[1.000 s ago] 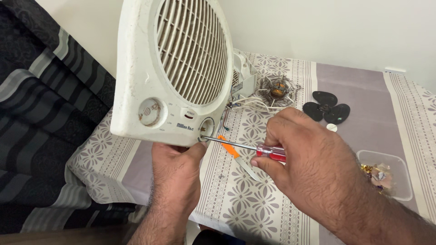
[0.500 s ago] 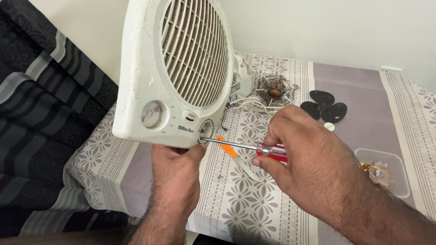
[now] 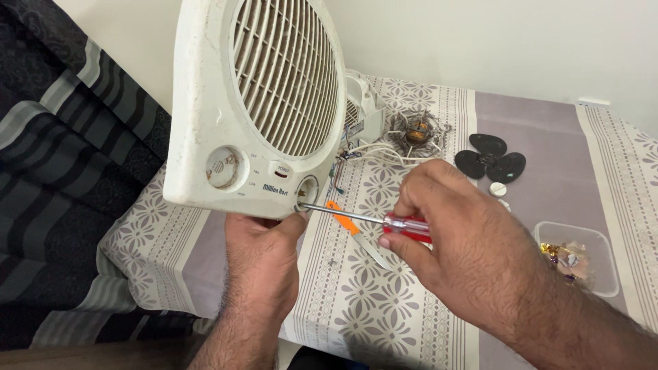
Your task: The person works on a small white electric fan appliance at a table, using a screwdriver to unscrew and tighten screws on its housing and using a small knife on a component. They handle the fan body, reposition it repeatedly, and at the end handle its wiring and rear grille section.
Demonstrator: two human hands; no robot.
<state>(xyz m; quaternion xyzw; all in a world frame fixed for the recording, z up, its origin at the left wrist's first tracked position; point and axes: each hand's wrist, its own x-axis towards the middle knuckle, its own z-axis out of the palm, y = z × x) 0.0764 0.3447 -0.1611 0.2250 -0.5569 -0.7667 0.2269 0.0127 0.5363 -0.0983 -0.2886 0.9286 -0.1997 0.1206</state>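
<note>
White heater [image 3: 253, 109]: your left hand [image 3: 264, 264] clamps its lower edge upright, so your right hand [image 3: 466, 247], fingers gripping the screwdriver [image 3: 370, 219], reaches its knob hole.

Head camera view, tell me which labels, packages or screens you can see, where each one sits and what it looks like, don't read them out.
Printed maker's mark: dark lettering on the white heater front cover, low, between its two round knob openings.
Small indicator tab: pale rounded rectangle with tiny print, just above the mark.
Tiny setting markings: faint grey, right of the left opening.
Clear plastic tub: rectangular, on the patterned tablecloth at right, holding small gold and mixed bits.
No screens in view.
</note>
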